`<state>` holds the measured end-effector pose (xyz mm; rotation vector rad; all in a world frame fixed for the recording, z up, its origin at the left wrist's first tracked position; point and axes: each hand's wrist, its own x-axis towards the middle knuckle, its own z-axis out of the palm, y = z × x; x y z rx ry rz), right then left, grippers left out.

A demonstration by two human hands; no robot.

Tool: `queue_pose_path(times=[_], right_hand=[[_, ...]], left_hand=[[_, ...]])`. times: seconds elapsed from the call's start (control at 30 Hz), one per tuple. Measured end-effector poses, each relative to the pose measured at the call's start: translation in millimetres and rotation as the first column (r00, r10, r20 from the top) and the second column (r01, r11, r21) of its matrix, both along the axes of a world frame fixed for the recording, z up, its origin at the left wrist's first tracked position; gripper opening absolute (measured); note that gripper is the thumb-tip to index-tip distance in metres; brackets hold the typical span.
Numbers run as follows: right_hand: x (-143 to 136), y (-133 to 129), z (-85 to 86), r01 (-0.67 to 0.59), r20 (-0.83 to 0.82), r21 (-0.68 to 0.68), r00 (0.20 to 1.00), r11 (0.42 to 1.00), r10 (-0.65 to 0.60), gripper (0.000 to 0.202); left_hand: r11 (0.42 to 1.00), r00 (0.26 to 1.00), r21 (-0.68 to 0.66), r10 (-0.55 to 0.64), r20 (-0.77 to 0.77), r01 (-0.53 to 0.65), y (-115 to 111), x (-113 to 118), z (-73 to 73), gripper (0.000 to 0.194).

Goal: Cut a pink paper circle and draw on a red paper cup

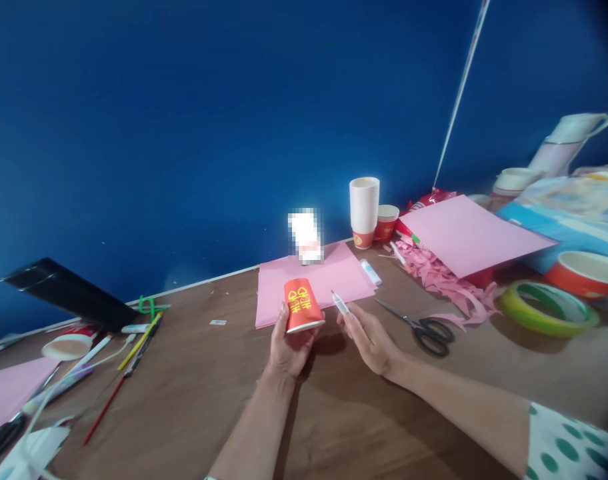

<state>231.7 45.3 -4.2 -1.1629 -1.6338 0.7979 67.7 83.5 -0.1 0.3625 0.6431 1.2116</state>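
Observation:
My left hand (293, 350) is closed around a red paper cup (302, 303) with yellow characters on its side. The cup is held upside down, its white rim low and tilted toward me. To its right, my right hand (367, 337) grips a slim white pen-like tool (341, 303) with a pointed tip aimed up and left, apart from the cup. Pink paper sheets (271, 283) lie flat just behind the cup. Black-handled scissors (427, 333) rest on the table right of my right hand.
A tall stack of paper cups (365, 207) stands by the blue wall. At right are shredded pink paper (434, 273), a green tape roll (519, 313) and a pink sheet (477, 233). Left are a black box-like object (79, 293), brushes (107, 407) and a white cable (99, 363).

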Motion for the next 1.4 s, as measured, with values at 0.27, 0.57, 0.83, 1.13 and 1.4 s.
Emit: queue_pose_path(times=[0.27, 0.57, 0.83, 1.13, 1.4], right_hand=[[0, -2, 0.3, 0.099, -0.011, 0.003, 0.995, 0.995, -0.099, 0.029], [8, -10, 7.8, -0.009, 0.138, 0.341, 0.990, 0.940, -0.041, 0.049], [9, -16, 9.1, -0.081, 0.180, 0.564, 0.983, 0.822, -0.027, 0.040], [9, -20, 23.1, 0.072, 0.040, 0.574, 0.993, 0.816, -0.115, 0.021], [5, -19, 17.9, -0.017, 0.091, 0.509, 0.995, 0.861, -0.034, 0.021]], left_hand=[[0.988, 0.991, 0.114, -0.111, 0.072, 0.102, 1, 0, -2.1, 0.041], [0.985, 0.995, 0.165, 0.059, -0.082, -0.045, -1, 5, -6.0, 0.046], [0.974, 0.979, 0.180, 0.164, -0.120, -0.142, 6, 1, -7.8, 0.033], [0.991, 0.970, 0.118, 0.095, -0.222, -0.070, 6, 3, -12.5, 0.052], [0.980, 0.948, 0.197, 0.082, -0.307, -0.021, 3, 3, -10.7, 0.053]])
